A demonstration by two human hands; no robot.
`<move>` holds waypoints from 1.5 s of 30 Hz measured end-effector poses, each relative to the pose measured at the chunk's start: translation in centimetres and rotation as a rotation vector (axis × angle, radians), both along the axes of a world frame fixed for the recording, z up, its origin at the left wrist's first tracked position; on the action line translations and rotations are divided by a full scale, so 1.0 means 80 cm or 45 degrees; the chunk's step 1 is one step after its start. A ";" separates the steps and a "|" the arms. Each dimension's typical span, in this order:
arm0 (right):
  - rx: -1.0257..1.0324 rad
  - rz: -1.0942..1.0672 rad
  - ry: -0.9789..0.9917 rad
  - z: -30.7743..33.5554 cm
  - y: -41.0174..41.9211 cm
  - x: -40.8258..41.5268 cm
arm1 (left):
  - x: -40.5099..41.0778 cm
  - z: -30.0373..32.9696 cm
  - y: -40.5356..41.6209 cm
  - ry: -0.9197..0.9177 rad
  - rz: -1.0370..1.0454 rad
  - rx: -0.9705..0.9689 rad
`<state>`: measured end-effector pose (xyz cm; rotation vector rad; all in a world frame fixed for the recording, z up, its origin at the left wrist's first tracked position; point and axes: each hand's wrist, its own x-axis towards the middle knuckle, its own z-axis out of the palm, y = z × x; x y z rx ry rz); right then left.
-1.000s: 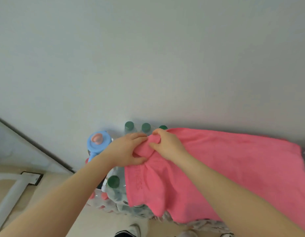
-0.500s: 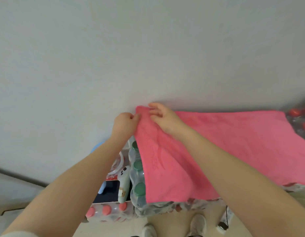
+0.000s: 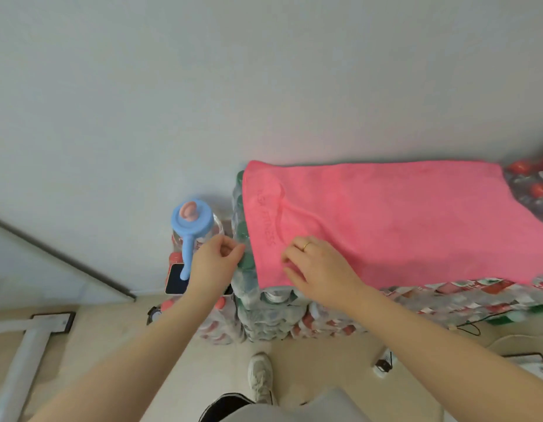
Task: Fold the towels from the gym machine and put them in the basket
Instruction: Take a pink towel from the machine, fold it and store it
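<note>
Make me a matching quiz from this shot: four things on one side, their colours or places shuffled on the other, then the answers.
Things:
1. towel
2. jug lid
3. ring
4. shoe

Descriptions:
A. light blue, left of the bottle packs
B. gold, on the right hand
C. pink, spread flat on the bottle packs
D. white, on the floor below

Pairs: 1-C, 2-A, 3-B, 4-D

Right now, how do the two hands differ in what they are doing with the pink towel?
The right hand lies on the pink towel near its front left corner, fingers bent onto the cloth, a ring showing. The left hand is off the towel, beside its left edge, fingertips loosely curled over green bottle caps, holding nothing. Both are bare.
</note>
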<state>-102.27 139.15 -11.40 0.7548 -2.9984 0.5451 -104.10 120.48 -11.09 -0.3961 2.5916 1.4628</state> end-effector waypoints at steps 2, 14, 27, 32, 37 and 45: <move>-0.017 -0.047 0.028 -0.005 0.003 0.020 | 0.035 -0.005 0.007 -0.044 0.072 0.068; -0.028 -0.048 -0.221 -0.004 0.018 0.053 | 0.075 -0.017 0.064 -0.330 0.279 0.792; 0.134 -0.185 -0.339 0.008 -0.003 0.086 | 0.078 -0.027 -0.029 -0.316 0.167 0.385; 0.042 -0.334 -0.403 0.005 0.000 0.097 | 0.074 -0.026 -0.021 -0.244 0.226 0.529; -0.432 -0.739 -0.395 0.000 0.035 0.112 | 0.074 0.012 0.027 0.176 -0.039 0.606; -1.188 -1.538 -0.392 0.002 0.160 0.116 | 0.062 0.023 0.132 0.246 -0.338 0.434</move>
